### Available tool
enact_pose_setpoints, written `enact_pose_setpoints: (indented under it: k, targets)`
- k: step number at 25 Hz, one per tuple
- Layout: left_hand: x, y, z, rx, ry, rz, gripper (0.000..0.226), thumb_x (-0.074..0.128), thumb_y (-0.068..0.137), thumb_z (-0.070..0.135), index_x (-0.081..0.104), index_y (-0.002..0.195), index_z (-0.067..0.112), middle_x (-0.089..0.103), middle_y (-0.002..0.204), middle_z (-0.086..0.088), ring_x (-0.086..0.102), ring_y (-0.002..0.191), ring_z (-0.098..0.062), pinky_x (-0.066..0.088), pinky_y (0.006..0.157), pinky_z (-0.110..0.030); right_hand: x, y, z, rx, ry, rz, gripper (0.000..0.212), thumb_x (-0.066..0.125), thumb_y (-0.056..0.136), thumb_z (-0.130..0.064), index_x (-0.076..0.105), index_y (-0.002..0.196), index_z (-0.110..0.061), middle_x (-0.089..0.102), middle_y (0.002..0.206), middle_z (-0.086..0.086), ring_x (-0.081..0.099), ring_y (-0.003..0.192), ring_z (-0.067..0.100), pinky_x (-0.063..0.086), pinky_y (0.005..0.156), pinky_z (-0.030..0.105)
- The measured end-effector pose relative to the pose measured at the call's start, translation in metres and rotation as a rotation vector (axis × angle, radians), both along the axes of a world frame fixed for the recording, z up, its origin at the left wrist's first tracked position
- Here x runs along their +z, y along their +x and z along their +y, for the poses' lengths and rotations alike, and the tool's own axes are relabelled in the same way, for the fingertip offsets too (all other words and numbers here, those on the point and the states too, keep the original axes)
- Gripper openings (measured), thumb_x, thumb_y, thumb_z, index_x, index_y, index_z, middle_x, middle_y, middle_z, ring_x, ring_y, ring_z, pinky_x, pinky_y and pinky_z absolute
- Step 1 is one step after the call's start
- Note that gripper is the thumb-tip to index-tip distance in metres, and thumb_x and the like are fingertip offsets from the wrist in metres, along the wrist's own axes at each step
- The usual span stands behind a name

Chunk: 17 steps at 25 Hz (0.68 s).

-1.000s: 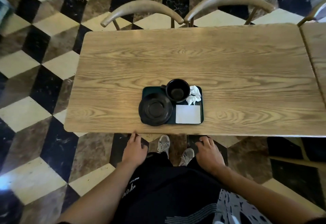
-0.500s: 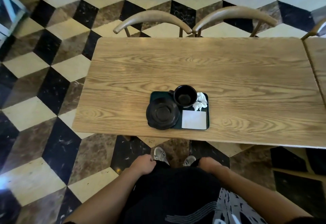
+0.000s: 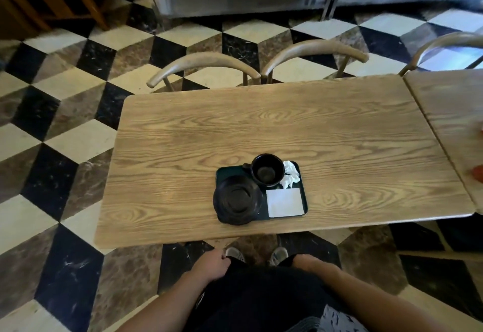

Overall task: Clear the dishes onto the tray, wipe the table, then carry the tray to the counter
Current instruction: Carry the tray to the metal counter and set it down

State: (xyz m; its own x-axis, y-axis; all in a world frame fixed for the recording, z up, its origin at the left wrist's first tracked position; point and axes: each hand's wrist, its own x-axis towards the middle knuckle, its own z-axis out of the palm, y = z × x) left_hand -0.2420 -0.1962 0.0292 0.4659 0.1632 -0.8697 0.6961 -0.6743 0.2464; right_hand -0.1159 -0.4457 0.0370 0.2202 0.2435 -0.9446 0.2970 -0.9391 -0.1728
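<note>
Tray (image 3: 304,196): holds black cup (image 3: 268,173), saucer (image 3: 237,199), napkins; loaded, I judge, for carrying.
Hands: left hand (image 3: 211,266) and right hand (image 3: 309,262) at my hips, grasping nothing; fingers' pose unclear.

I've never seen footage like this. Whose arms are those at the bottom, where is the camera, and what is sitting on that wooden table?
There is no machine here: a person wears a wide-angle camera on the head, looking forward and down. The arms at the bottom are that person's own. The left hand and right hand sit low by the body, short of the table, holding nothing that I can see. On the wooden table lies a dark tray near the close edge. It carries a black saucer, an empty black cup, a crumpled white tissue and a flat white napkin. Chair backs stand beyond the table.
</note>
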Motion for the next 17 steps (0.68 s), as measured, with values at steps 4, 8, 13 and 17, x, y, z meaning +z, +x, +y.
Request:
enact_pose_setpoints:
  k: [4,8,13,17]
  targets:
    - [0.000,-0.002,0.001,0.123,0.009,-0.031,0.027,0.051,0.099,0.033,0.057,0.076,0.020,0.065,0.083,-0.002,0.063,0.083,-0.022,0.043,0.072,-0.033,-0.001,0.010,-0.006,-0.034,0.031,-0.005,0.046,0.050,0.104,-0.035,0.057,0.144,-0.015,0.059,0.146,0.012,0.056,0.132,0.027,0.043,0.105,0.031]
    - [0.002,0.000,0.004,0.231,0.004,-0.054,0.026,0.052,0.098,0.032,0.062,0.076,0.021,0.072,0.091,-0.002,0.064,0.086,-0.020,0.049,0.077,-0.033,-0.002,0.018,-0.005,-0.165,0.022,-0.093,0.038,0.052,0.099,-0.030,0.072,0.122,-0.007,0.070,0.127,0.013,0.065,0.117,0.026,0.048,0.088,0.029]
    - [0.005,0.016,0.023,0.615,0.003,-0.160,0.030,0.052,0.101,0.027,0.072,0.087,0.009,0.077,0.090,-0.011,0.074,0.087,-0.031,0.059,0.080,-0.042,-0.001,0.048,-0.005,-0.450,0.056,-0.246,0.031,0.052,0.097,-0.017,0.073,0.113,-0.001,0.074,0.116,0.017,0.071,0.102,0.032,0.057,0.088,0.037]
    - [0.006,0.050,0.049,0.969,-0.055,-0.219,0.025,0.050,0.104,0.021,0.069,0.100,0.005,0.076,0.098,-0.017,0.074,0.086,-0.035,0.058,0.071,-0.042,0.000,0.090,-0.010,-0.754,0.078,-0.325,0.030,0.053,0.096,-0.009,0.071,0.115,0.006,0.075,0.112,0.024,0.073,0.106,0.037,0.061,0.091,0.044]
